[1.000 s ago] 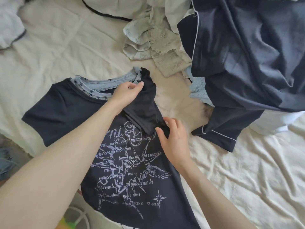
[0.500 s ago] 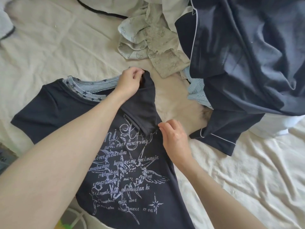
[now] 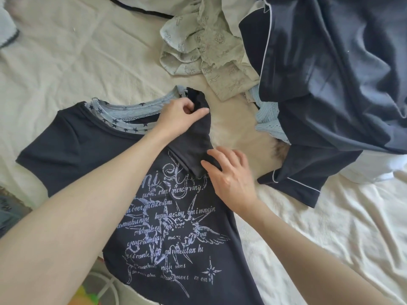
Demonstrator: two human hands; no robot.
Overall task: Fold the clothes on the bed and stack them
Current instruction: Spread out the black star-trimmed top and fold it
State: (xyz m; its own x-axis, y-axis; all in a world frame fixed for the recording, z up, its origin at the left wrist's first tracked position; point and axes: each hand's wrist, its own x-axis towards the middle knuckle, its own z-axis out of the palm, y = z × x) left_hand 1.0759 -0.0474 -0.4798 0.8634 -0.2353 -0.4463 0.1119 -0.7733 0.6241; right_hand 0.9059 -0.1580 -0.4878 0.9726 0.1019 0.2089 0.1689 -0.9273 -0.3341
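So far only 1 fold is begun: tee (image 3: 141,227) flat on bed (image 3: 66,62), sleeve pinched by left hand (image 3: 179,117), pressed by open-fingered right hand (image 3: 231,175); pile (image 3: 330,73) unfolded, no stack seen

You have a dark navy cotton T-shirt (image 3: 72,150) printed with pale blue script, birds and stars; its light blue neckband (image 3: 132,111) carries small dark stars. You see a navy satin pyjama top (image 3: 330,84) edged in thin white piping; a sage green garment (image 3: 209,56) with a faint printed motif; a cream bedsheet (image 3: 66,51).
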